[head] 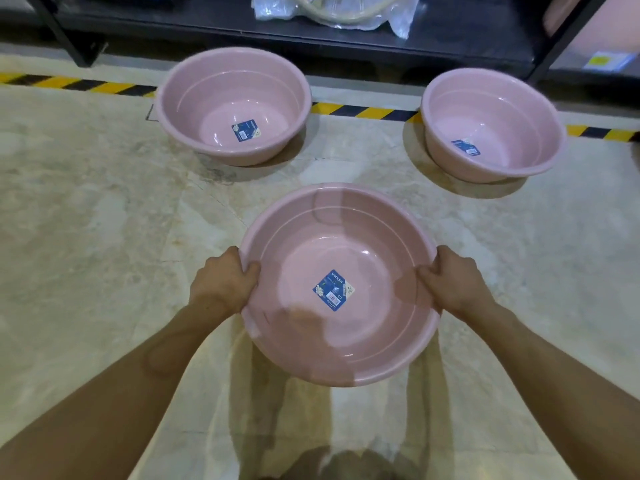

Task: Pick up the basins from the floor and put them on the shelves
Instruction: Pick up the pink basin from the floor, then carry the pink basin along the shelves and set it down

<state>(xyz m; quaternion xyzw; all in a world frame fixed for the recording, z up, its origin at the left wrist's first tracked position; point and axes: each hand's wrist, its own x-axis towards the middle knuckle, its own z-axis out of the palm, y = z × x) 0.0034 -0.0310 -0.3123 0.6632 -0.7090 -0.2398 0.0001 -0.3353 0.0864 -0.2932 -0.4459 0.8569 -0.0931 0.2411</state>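
Three pink plastic basins are in view, each with a blue label stuck inside on the bottom. The nearest basin [363,327] is in the middle, held above the marble floor. My left hand [225,282] grips its left rim, thumb inside the bowl. My right hand [453,278] grips its right rim the same way. A second basin [207,88] stands on the floor at the far left. A third basin [512,105] stands on the floor at the far right. A low black shelf [214,22] runs across the top of the view behind them.
Clear plastic bags [332,10] with goods lie on the black shelf. Black shelf legs [65,39] stand at the left and right. Yellow-black hazard tape [76,83] crosses the floor in front of the shelf. A pink object [561,12] sits at the upper right.
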